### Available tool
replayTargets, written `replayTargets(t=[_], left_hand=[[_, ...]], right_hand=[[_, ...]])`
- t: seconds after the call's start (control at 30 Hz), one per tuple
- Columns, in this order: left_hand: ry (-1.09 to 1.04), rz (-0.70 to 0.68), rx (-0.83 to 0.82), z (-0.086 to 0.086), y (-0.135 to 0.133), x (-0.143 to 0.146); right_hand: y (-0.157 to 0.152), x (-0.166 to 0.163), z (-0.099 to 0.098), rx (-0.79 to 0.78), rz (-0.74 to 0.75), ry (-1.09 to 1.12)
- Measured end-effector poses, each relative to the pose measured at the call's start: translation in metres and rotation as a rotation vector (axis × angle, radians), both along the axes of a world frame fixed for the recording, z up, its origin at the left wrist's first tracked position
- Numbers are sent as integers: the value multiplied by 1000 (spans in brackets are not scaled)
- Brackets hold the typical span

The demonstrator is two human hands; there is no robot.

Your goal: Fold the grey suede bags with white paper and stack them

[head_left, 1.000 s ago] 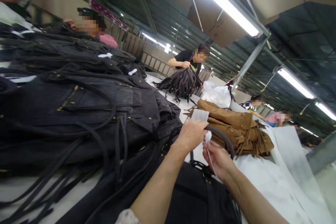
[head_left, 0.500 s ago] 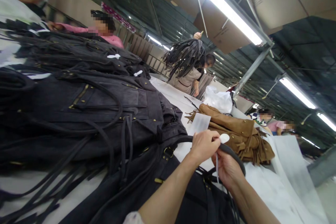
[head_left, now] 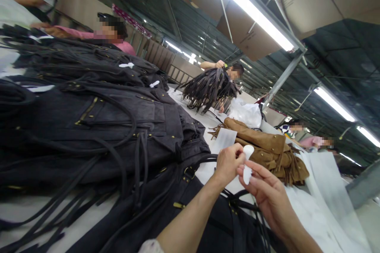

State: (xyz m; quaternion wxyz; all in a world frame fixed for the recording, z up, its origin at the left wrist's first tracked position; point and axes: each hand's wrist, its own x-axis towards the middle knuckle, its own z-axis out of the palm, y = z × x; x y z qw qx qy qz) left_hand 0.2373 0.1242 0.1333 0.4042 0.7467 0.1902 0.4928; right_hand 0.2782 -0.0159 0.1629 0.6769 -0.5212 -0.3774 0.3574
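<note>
A black bag with brass fittings lies in front of me, and its thin handle runs up to my left hand. My left hand is closed in a pinch at a white tag with a rounded end. Just right of it, my right hand pinches the lower part of the same white strip between thumb and fingers. Whether the handle passes inside my left fingers is hidden.
Black bags with long straps are piled at left. Brown fringed bags lie beyond my hands, near a white plastic bag. Across the table, a co-worker's raised hand holds a bundle of dark straps.
My right hand has let go of the handle, which has dropped from view there, and now pinches the white tag. The co-worker's strap bundle has moved lower.
</note>
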Motion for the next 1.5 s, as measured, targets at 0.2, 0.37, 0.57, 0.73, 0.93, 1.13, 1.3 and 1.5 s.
replayTargets(t=[0.2,0.37,0.57,0.73,0.93,1.13,1.3,1.5], left_hand=[[-91,-56,-74,-3,5,1],[-167,-42,-122,0,1,0],[-219,-27,-66,4,-1,-6],[-167,24,-16,3,-1,-8],[-172,14,41,-1,0,-8],[-206,25,13,-3,3,-6],[-264,-14,26,-3,4,-5],[-313,-35,-43,-5,7,-3]], right_hand=[[18,20,5,-54,-74,-226],[35,30,2,-57,-142,-298],[43,40,9,-128,-158,-227],[47,46,9,-213,-167,-252],[53,37,9,-178,-247,-197],[57,32,6,-145,-306,-183],[59,31,7,-156,-313,-189],[65,28,10,-148,-300,-176]])
